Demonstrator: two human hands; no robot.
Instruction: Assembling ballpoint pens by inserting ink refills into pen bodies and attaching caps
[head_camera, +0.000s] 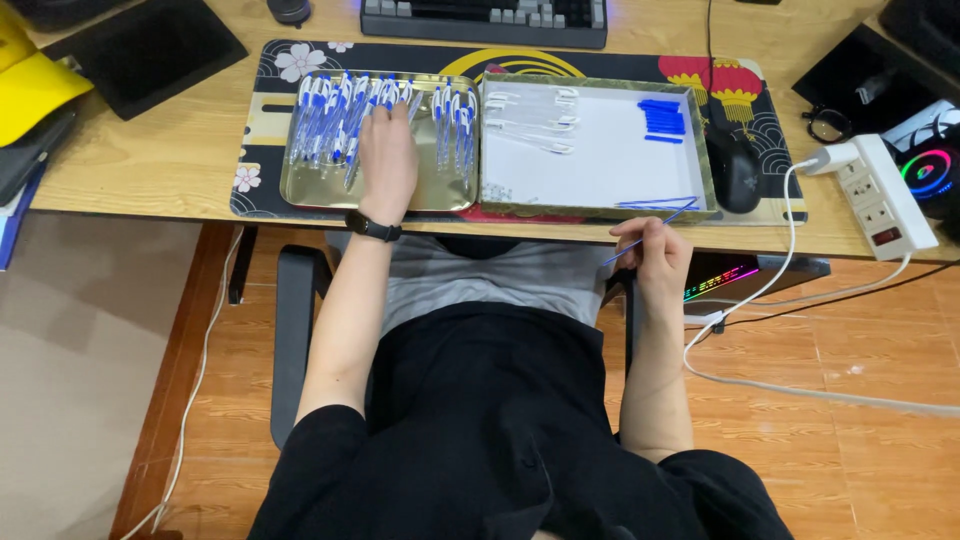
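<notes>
I see my left hand (388, 165) lying flat on a pile of blue and white pens (330, 120) in the gold tray (300, 190) on the tabletop (150, 150). Its grip is not clenched; the fingers are spread over the pens, and I cannot tell if they have one pinched under them. The pens lie with their long sides pointing away from me, toward the keyboard (485, 20) behind the tray. My right hand (655, 260) is lower, off the near edge of the tabletop, well apart from the gold tray. Its grip is closed on a thin blue refill (650, 232), which slants up and to the right, its tip near the front wall of the green-rimmed tray (600, 208). That tray sits just right of the gold tray and touches it. Inside it, clear pen tubes (530, 120) lie sideways at the end nearest the gold tray, and a small bunch of blue caps (662, 118) sits at the far end, with more thin blue refills (655, 203) near its front. So my left hand is the one nearer the pens. My palm hides the pens under it, and the tips of the refills are too thin to make out.
</notes>
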